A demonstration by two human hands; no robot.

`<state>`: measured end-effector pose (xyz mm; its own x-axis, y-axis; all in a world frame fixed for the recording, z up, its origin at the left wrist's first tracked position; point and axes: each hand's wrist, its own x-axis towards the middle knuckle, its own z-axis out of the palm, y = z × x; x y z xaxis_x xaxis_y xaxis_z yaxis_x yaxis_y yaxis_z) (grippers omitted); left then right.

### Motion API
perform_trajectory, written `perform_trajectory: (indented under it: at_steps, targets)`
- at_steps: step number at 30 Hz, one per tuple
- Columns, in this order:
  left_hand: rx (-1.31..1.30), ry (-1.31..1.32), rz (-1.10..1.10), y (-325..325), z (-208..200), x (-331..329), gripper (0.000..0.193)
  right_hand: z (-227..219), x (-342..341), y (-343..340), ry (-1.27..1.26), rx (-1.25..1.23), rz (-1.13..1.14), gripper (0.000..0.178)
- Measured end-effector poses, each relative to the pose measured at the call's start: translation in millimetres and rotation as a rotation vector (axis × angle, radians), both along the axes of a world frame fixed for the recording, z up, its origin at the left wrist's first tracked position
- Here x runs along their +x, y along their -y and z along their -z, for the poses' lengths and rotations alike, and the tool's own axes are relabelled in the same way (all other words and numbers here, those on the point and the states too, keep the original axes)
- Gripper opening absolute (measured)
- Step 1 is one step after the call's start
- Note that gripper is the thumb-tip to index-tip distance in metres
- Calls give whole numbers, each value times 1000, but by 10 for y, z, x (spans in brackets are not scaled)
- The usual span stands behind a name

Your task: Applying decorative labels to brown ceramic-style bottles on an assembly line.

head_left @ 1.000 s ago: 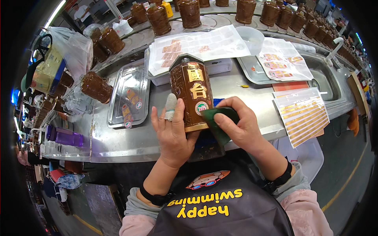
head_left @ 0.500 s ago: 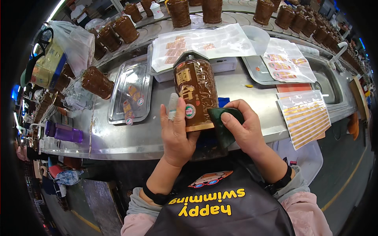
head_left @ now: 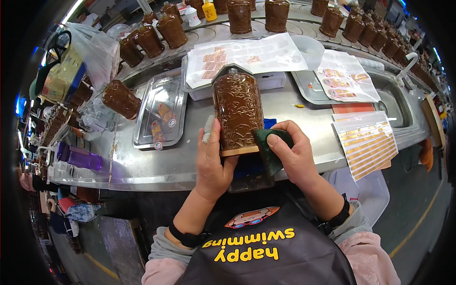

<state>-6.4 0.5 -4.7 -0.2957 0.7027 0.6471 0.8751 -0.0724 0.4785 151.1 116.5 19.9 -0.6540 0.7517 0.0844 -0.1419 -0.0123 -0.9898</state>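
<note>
A brown glazed bottle (head_left: 238,109) with raised relief and a gold band round its base stands in front of me. My left hand (head_left: 211,164) is at its lower left, with fingers pointing up along the side and the thumb by the base. One of these fingers wears a whitish wrap (head_left: 208,129). My right hand (head_left: 294,151) pinches a dark green pad (head_left: 270,151) between thumb and fingers. The pad rests against the bottle's lower right side. Something blue (head_left: 269,123) shows behind the pad; what lies under the bottle is mostly hidden.
A metal tray (head_left: 160,113) with a few stickers lies left, near another brown bottle (head_left: 121,99) and a purple cup (head_left: 80,156). Sticker sheets (head_left: 275,52) lie behind, a gold-striped sheet (head_left: 365,142) right. More bottles line the conveyor (head_left: 209,34). A sink (head_left: 396,107) is far right.
The bottle has turned, so its gold lettering and round sticker no longer face me. The conveyor's bottles have shifted right, and a small yellow bottle shows among them. My hands stay nearly in place.
</note>
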Motion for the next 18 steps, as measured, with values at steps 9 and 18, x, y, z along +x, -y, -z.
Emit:
perform_trajectory:
  at_steps: [9, 18]
  targets:
    - [40, 43, -4, -32, 47, 17, 68, 72, -11, -8, -57, -24, 20, 17]
    - [4, -166, -1, -65, -78, 39, 73, 122, 44, -3, -35, -26, 50, 19]
